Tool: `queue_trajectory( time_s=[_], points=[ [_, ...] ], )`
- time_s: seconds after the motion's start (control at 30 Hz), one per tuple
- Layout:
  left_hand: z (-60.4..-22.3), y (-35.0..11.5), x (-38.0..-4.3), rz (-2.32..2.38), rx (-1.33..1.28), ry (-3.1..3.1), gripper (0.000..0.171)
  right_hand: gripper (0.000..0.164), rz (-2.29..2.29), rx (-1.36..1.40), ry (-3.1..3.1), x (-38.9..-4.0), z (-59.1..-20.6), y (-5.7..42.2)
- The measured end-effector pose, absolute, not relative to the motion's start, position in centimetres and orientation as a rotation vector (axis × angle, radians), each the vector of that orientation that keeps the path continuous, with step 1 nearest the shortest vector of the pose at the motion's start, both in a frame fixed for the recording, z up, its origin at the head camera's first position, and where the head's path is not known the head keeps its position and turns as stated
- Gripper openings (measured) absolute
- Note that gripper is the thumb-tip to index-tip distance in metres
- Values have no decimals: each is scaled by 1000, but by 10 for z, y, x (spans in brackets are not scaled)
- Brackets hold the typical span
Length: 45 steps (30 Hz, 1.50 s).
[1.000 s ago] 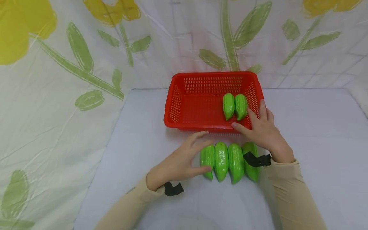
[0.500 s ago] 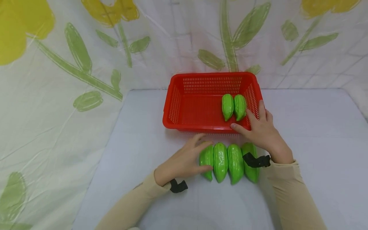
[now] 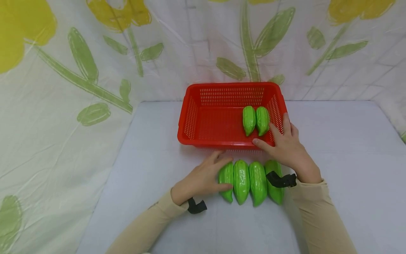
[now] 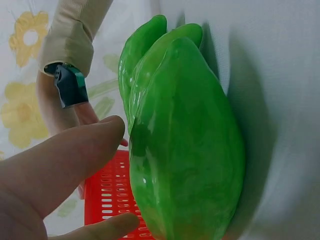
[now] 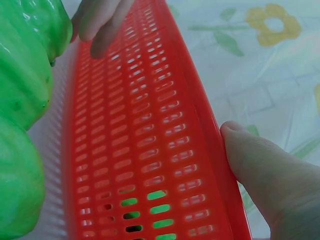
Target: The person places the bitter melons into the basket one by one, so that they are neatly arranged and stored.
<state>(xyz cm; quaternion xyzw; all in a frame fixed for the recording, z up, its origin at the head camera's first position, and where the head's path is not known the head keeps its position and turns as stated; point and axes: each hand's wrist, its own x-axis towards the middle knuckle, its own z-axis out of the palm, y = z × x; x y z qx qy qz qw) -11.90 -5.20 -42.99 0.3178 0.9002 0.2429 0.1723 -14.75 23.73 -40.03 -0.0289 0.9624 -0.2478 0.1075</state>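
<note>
We are resting our right hand [image 3: 287, 150], fingers spread, on the near right corner of the red plastic mesh basket [image 3: 209, 143], presumably steadying it, and holding our left hand [image 3: 203, 178], fingers apart, around the leftmost glossy green ridged fruit [image 3: 226, 174] off its near edge.

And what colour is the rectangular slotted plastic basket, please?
The rectangular slotted plastic basket is red, clearest in the head view.

Just behind the bare left hand [image 3: 201, 179] and right hand [image 3: 287, 150] end the close-fitting beige left sleeve [image 3: 146, 220] and right sleeve [image 3: 317, 215]. On the thumb side, 1 angular black left wrist piece [image 3: 196, 207] and 1 right wrist piece [image 3: 280, 180] jut out, the latter green-edged. Farther behind the left hand, its sleeve bears a small dark marking [image 3: 153, 205], unreadable.
</note>
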Motion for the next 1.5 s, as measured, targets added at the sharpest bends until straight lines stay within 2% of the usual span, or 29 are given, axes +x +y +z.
queue_trajectory(
  time_s=[1.5],
  points=[
    [-443,-45,-109,710,879,2518,77,103,-720,-94,2840,-149,-401,238]
  ],
)
